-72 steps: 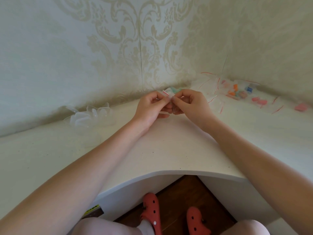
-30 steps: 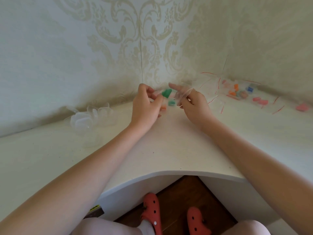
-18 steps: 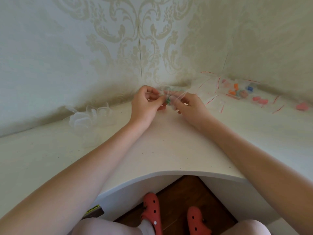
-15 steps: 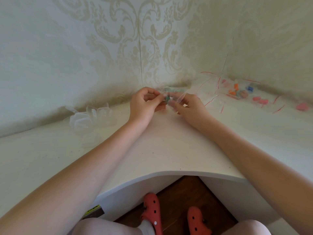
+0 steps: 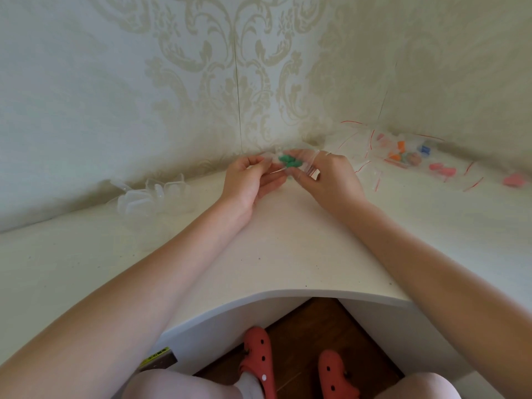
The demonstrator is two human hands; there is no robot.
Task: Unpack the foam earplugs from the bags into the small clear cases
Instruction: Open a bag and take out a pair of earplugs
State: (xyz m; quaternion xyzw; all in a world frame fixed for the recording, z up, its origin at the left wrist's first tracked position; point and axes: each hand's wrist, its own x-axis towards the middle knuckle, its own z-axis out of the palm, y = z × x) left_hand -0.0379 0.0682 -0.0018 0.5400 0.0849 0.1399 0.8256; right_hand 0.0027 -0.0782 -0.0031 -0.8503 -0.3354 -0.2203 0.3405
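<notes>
Currently pinching one clear bag (image 5: 299, 164) holding two green earplugs (image 5: 290, 161), left hand (image 5: 250, 180) and right hand (image 5: 326, 175) fingers clamped on its edges; cases (image 5: 155, 194) lying well apart leftward.

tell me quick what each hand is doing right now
Left hand: fingers pinch one side of the small clear bag of green earplugs.
Right hand: fingers pinch the bag's other side.

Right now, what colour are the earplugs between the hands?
Green earplugs, seen in the head view.
</notes>
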